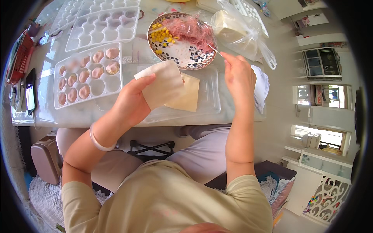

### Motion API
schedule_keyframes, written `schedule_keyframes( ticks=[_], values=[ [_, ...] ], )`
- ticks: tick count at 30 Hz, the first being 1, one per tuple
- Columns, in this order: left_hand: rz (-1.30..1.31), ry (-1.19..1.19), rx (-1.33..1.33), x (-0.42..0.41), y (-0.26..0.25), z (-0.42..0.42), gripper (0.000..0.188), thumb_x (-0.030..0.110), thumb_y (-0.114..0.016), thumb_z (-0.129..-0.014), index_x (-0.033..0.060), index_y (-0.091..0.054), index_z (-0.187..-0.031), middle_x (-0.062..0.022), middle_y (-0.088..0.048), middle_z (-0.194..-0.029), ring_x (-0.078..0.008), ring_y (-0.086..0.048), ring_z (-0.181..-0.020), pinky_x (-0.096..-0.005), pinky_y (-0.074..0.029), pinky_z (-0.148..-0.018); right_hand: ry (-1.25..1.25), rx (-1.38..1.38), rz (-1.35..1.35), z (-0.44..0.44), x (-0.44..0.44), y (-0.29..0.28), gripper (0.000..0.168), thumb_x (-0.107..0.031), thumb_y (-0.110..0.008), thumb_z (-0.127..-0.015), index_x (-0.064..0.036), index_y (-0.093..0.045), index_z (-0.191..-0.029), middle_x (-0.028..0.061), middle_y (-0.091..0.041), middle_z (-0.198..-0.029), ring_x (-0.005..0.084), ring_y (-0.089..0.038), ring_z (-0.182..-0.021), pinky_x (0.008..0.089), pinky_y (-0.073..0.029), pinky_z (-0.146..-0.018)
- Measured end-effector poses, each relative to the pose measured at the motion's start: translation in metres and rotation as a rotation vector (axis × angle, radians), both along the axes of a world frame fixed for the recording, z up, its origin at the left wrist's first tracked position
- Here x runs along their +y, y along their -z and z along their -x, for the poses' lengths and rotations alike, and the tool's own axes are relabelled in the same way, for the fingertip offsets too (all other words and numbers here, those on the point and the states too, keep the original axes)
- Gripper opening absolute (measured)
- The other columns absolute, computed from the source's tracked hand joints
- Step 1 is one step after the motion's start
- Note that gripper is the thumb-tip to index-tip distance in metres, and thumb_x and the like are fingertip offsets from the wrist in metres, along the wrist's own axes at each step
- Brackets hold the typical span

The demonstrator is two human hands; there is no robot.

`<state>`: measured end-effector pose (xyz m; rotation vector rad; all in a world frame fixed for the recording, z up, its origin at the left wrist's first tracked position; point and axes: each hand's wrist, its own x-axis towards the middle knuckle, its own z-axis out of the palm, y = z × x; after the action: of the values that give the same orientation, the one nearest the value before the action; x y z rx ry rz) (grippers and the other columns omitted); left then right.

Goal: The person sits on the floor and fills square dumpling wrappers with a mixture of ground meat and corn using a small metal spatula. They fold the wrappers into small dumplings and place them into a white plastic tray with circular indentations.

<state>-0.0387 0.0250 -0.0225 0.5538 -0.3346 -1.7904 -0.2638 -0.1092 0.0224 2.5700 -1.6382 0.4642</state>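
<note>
My left hand holds a stack of thin dough wrappers, thumb on top. Another pale yellow wrapper lies just beyond them on a clear plastic tray. In my right hand is a thin utensil, whose tip meets the pink minced meat in a patterned oval dish. Yellow corn kernels lie at the dish's left side. To the left, a compartmented plastic tray holds several filled dumplings; two near-right compartments hold none.
More compartmented trays lie at the far left. A plastic bag with a pale block stands right of the dish, with white paper nearer me. A red basket and a phone-like dark object are at the left edge.
</note>
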Motion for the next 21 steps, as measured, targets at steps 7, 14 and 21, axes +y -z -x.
schedule_keyframes(
  ticks=[7,14,21],
  values=[
    [-0.033,-0.076,0.015,-0.001,0.004,-0.007,0.054,0.026,-0.048,-0.096,-0.001,-0.041,-0.142,-0.0149,-0.051,-0.14,-0.0286,-0.049,-0.131,-0.0398,-0.036,-0.111,0.02,0.21,-0.019,-0.009,-0.002,-0.004,0.023,-0.012,-0.059,-0.088,-0.015,-0.073,-0.106,0.0132,-0.062,-0.086,0.0345,-0.063,-0.081,0.0446,-0.048,-0.069],
    [-0.105,-0.145,-0.008,-0.003,0.006,-0.01,0.046,0.025,-0.043,-0.1,0.0,-0.046,-0.139,-0.0111,-0.055,-0.136,-0.0252,-0.052,-0.126,-0.039,-0.04,-0.107,-0.133,0.025,-0.077,-0.009,-0.01,0.001,0.021,-0.01,-0.059,-0.085,-0.012,-0.074,-0.098,0.0148,-0.067,-0.082,0.0344,-0.065,-0.079,0.0425,-0.051,-0.067],
    [-0.103,-0.213,0.149,-0.008,0.008,-0.016,0.046,0.032,-0.037,-0.103,0.003,-0.047,-0.137,-0.01,-0.055,-0.134,-0.0254,-0.052,-0.126,-0.0409,-0.038,-0.108,-0.365,-0.34,-0.505,-0.034,0.023,-0.019,0.03,-0.004,-0.057,-0.087,-0.012,-0.072,-0.111,0.0097,-0.064,-0.081,0.0273,-0.062,-0.069,0.0361,-0.048,-0.062]
  ],
)
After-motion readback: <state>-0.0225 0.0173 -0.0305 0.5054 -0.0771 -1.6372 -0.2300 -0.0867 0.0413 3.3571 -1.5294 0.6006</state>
